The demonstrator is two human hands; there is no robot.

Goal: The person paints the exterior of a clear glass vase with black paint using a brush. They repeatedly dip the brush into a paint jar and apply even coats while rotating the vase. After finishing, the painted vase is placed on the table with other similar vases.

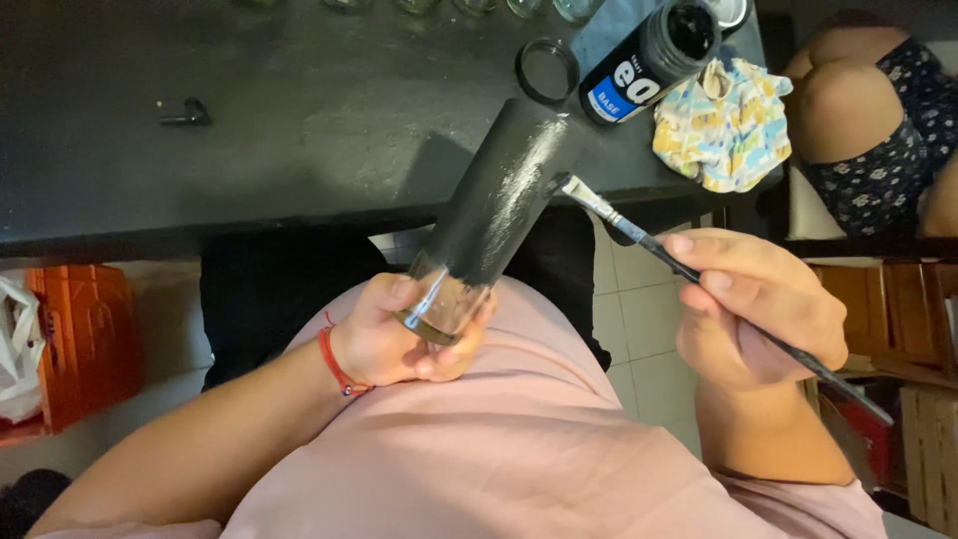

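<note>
My left hand (pixel 404 334) grips the clear lower end of a tall glass cylinder (pixel 499 205) that is coated in black paint over most of its length and tilted away from me over the table edge. My right hand (pixel 758 304) holds a thin black-handled paintbrush (pixel 679 262), its bristle tip touching the right side of the cylinder near its far end. A red string bracelet sits on my left wrist.
A dark table (pixel 299 130) carries an open black paint jar (pixel 649 60) with a blue label, its round lid (pixel 547 70), a patterned cloth (pixel 723 125) and a small dark clip (pixel 185 115). An orange crate (pixel 85 339) stands at left. Another person's leg (pixel 868 110) is at top right.
</note>
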